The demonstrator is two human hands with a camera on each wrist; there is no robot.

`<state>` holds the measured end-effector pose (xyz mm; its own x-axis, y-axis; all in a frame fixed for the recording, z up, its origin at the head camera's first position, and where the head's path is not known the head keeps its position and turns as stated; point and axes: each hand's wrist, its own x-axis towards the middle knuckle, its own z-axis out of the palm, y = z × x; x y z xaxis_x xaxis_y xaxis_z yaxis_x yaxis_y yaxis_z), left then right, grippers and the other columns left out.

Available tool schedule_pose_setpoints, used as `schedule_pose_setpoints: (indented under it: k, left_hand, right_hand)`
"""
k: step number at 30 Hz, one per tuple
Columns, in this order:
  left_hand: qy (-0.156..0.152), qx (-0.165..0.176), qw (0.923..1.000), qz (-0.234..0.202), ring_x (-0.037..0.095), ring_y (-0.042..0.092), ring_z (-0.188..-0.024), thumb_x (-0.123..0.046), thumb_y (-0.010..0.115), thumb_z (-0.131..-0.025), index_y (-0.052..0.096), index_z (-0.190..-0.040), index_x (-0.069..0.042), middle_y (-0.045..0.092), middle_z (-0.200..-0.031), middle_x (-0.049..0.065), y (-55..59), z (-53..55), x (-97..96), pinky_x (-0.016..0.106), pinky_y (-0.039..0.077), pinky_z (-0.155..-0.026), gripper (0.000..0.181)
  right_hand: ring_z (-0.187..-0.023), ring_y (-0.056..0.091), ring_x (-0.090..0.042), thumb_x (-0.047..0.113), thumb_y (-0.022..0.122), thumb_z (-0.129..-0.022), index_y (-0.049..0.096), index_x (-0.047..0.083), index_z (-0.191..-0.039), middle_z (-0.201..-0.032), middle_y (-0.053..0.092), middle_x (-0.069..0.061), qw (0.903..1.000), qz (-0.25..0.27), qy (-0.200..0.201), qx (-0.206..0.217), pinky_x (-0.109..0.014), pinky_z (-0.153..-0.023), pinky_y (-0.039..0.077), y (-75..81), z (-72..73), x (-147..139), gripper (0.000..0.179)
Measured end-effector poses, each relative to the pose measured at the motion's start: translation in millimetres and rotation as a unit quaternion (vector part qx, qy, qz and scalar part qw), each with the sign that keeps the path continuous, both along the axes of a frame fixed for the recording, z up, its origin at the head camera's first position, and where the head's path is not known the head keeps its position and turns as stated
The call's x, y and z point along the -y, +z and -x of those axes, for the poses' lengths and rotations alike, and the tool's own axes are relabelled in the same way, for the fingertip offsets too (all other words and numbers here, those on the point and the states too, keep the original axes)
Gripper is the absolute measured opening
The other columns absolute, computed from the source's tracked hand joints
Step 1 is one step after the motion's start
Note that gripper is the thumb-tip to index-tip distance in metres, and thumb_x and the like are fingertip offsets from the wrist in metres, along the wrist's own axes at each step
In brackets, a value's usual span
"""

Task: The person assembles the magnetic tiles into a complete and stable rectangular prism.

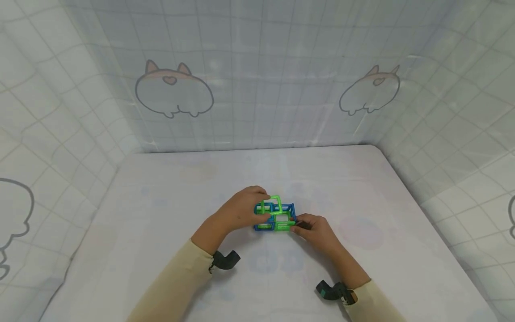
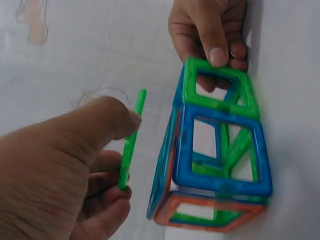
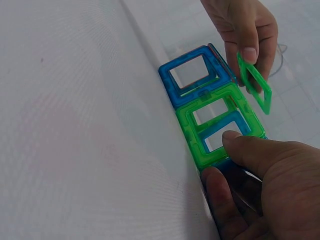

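My left hand [image 1: 244,208] pinches a green square magnetic tile [image 2: 129,150] between thumb and fingers, tilted just above a block of magnetic tiles. The block [image 2: 183,145] is two cubes joined side by side, made of open-framed blue and green squares, with an orange tile [image 2: 240,216] at one end. It sits on the table. At the block's right end, my right hand [image 1: 319,232] grips it, the thumb over the green front tile [image 3: 187,127] and the fingers against the end. In the left wrist view, a gap shows between the held tile and the block.
A white-covered table [image 1: 161,188] lies under the hands. Pale grid-patterned curtains [image 1: 273,89] with animal drawings hang behind it and at both sides. Each wrist wears a black camera mount, one at the left sleeve [image 1: 173,281] and one at the right sleeve [image 1: 374,304].
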<state>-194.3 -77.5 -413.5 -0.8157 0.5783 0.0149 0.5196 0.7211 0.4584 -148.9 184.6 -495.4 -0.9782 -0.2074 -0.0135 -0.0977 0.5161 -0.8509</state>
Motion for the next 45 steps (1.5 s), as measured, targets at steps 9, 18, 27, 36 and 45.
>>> schedule_pose_setpoints:
  k: [9,18,27,36,45]
  left_hand:
    - [-0.038,-0.015,0.9991,0.008,0.015,0.053,-0.119,-0.038,0.071,-0.089,0.065,-0.132,-0.008,0.06,-0.13,0.001,-0.2,0.4,-17.9,0.031,0.05,-0.103,0.053]
    - [-0.074,-0.035,0.9964,0.02,0.016,0.055,-0.116,-0.036,0.07,-0.091,0.065,-0.131,-0.009,0.06,-0.128,0.001,-4.2,-2.3,-27.8,0.031,0.051,-0.1,0.049]
    - [-0.082,-0.037,0.9958,0.015,0.015,0.055,-0.115,-0.035,0.07,-0.09,0.068,-0.128,-0.009,0.061,-0.125,0.0,-7.7,-2.3,-32.6,0.03,0.051,-0.099,0.046]
    - [-0.08,-0.048,0.9955,0.018,0.018,0.054,-0.121,-0.037,0.072,-0.089,0.068,-0.127,-0.009,0.061,-0.127,0.002,-12.2,-4.1,-31.1,0.031,0.05,-0.102,0.047]
    - [-0.077,-0.054,0.9955,0.007,0.018,0.053,-0.122,-0.037,0.071,-0.09,0.068,-0.127,-0.008,0.061,-0.126,0.002,-15.4,-4.6,-32.1,0.031,0.05,-0.101,0.048]
  right_hand:
    - [-0.088,0.067,-0.012,0.018,0.079,-0.087,0.077,0.013,-0.103,-0.1,0.075,0.001,0.9998,0.014,0.014,-0.009,-0.02,-0.073,0.057,-4.1,1.5,-3,0.017]
    - [-0.088,0.068,-0.011,0.017,0.078,-0.087,0.077,0.012,-0.104,-0.101,0.075,0.0,0.9994,0.012,0.026,-0.019,-0.021,-0.074,0.058,0.8,-0.3,-2,0.018]
    - [-0.091,0.069,-0.012,0.016,0.079,-0.087,0.077,0.013,-0.103,-0.101,0.074,0.001,0.9992,0.018,0.027,-0.021,-0.022,-0.075,0.058,0.8,-0.6,-2,0.017]
    - [-0.089,0.068,-0.011,0.017,0.079,-0.086,0.077,0.014,-0.102,-0.099,0.074,0.002,0.9994,0.016,0.025,-0.018,-0.021,-0.074,0.058,-0.3,-0.3,-1,0.016]
    - [-0.091,0.069,-0.012,0.018,0.079,-0.087,0.077,0.014,-0.103,-0.1,0.075,0.002,0.9994,0.018,0.022,-0.021,-0.021,-0.076,0.058,1.1,-1.3,-2,0.017]
